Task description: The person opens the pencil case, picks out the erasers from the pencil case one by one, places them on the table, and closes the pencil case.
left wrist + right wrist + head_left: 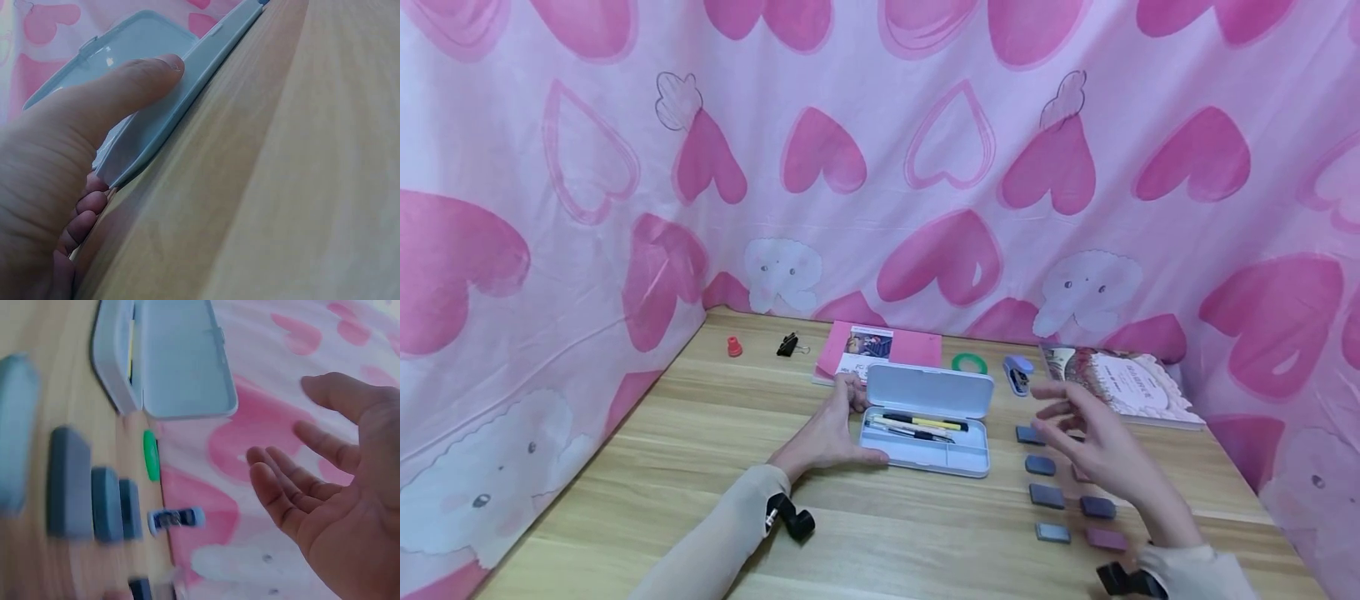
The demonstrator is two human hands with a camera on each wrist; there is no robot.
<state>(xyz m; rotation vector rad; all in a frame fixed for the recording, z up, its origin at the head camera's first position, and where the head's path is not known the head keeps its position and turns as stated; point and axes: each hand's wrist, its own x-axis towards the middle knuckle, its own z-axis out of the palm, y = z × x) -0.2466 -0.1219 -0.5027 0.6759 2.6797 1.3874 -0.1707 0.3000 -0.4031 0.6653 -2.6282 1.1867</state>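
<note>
A pale blue pencil case (967,459) lies on the table with its lid raised, and pens (917,427) show in its back compartment. My left hand (829,427) grips the case at its left end. In the left wrist view the thumb (150,78) presses the front wall while the other fingers curl by the end. My right hand (1101,442) hovers right of the case, fingers loosely bent and nothing between them. Below and beside it, several small erasers (1047,496) stand in two columns, grey-blue and mauve; the hand hides part of the far ones.
Behind the case lies a pink notebook (917,346) with a card on it. A green tape roll (969,363), a purple stapler (1018,375) and a thick book (1123,385) run to the right. A black binder clip (787,345) and a red object (734,347) sit at back left.
</note>
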